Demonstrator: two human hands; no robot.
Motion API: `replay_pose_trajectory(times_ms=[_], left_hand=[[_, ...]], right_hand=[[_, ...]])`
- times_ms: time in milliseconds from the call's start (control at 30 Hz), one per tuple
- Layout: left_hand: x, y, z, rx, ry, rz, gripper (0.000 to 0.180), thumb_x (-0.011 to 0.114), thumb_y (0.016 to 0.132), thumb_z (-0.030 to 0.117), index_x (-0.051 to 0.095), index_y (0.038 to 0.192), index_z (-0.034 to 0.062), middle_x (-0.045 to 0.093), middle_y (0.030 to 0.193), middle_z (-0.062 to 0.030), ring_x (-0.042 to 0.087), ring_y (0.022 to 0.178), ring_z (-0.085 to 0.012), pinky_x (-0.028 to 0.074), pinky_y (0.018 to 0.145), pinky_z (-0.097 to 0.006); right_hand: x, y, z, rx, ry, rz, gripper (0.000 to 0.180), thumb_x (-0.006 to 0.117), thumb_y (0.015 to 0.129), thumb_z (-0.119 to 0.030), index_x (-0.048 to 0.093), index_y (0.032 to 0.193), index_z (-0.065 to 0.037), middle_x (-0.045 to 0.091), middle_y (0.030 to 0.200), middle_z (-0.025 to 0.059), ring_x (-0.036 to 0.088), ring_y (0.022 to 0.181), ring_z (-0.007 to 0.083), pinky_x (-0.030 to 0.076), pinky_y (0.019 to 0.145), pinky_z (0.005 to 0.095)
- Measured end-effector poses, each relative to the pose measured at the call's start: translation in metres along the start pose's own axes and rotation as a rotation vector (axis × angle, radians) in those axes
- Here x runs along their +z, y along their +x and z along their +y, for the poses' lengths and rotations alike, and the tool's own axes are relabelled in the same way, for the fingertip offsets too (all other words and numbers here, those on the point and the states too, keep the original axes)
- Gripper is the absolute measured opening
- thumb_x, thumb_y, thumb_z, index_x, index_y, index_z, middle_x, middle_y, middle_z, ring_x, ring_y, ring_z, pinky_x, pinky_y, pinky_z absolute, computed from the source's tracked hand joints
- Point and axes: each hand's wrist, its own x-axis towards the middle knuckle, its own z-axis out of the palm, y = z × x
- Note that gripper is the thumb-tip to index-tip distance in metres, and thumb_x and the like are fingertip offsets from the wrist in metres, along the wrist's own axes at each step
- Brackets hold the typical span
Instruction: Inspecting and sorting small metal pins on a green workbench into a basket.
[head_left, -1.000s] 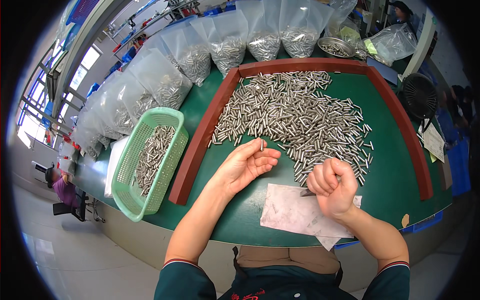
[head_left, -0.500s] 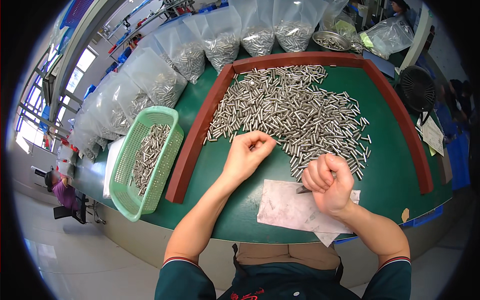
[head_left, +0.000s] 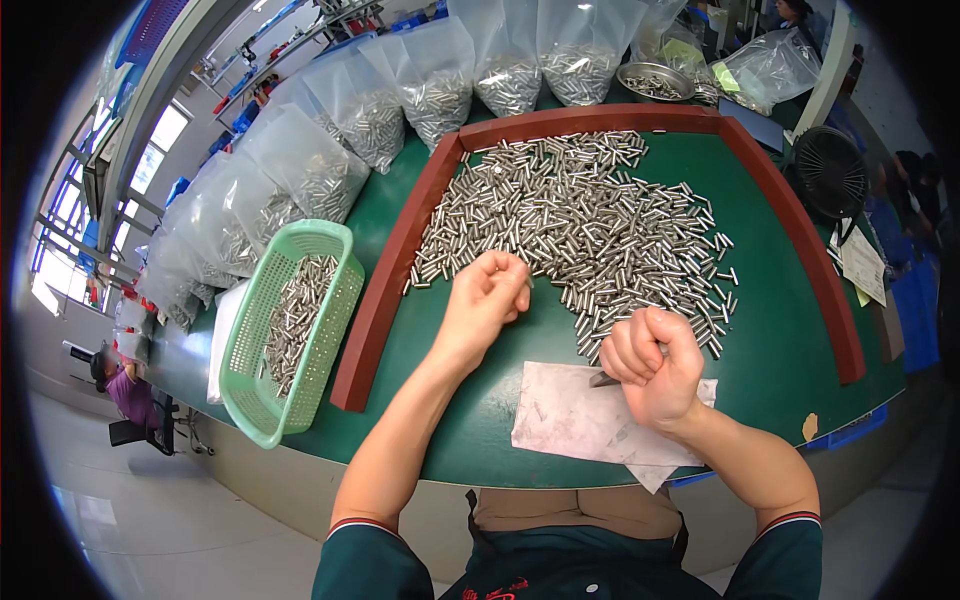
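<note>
A wide heap of short, shiny metal pins [head_left: 560,210] lies spread over the green tabletop. At its near left edge my left hand [head_left: 482,308] hovers with the fingers curled together; whatever they may hold is hidden. My right hand [head_left: 655,365] is closed in a fist, thumb side up, by the heap's near right end. From that fist pokes a small dark end of something [head_left: 602,380], too little of it to name. Under my right hand lies a stained pale pink cloth [head_left: 565,410].
A red-brown wooden frame [head_left: 385,300] borders the heap on three sides. Left of it stands a green plastic basket [head_left: 343,310] partly filled with pins. Clear bags of pins [head_left: 435,90] line the back and left. A metal bowl [head_left: 675,80] and black fan [head_left: 830,175] stand at the right.
My left hand has drawn slightly to the left, its fingers curling inward and down. The right fist stays in place. The whole view has shifted a little.
</note>
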Motion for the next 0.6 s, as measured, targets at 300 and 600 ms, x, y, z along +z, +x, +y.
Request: replay_pose_trajectory(times_ms=[300, 600], left_hand=[[-0.015, -0.002, -0.002, -0.2, -0.464, -0.155, 0.01, 0.055, 0.081, 0.005, 0.054, 0.091, 0.0051, 0.058, 0.082, -0.0079, 0.035, 0.052, -0.0027, 0.029, 0.047, -0.017], [-0.015, -0.002, -0.008, -0.211, -0.479, -0.242, 0.011, 0.052, 0.083, 0.006, 0.055, 0.094, 0.0061, 0.057, 0.083, -0.0061, 0.034, 0.053, -0.0026, 0.029, 0.049, -0.017]], right_hand=[[0.0, 0.001, 0.0, 0.002, -0.013, 0.01, 0.038, 0.035, 0.084, -0.018, 0.026, 0.048, -0.01, 0.025, 0.041, -0.0009, 0.017, 0.037, 0.008, 0.016, 0.038, 0.0244], [0.0, 0.001, 0.0, 0.001, -0.008, 0.015, 0.039, 0.036, 0.084, -0.019, 0.026, 0.048, -0.01, 0.025, 0.041, -0.001, 0.017, 0.037, 0.0079, 0.016, 0.038, 0.0244]])
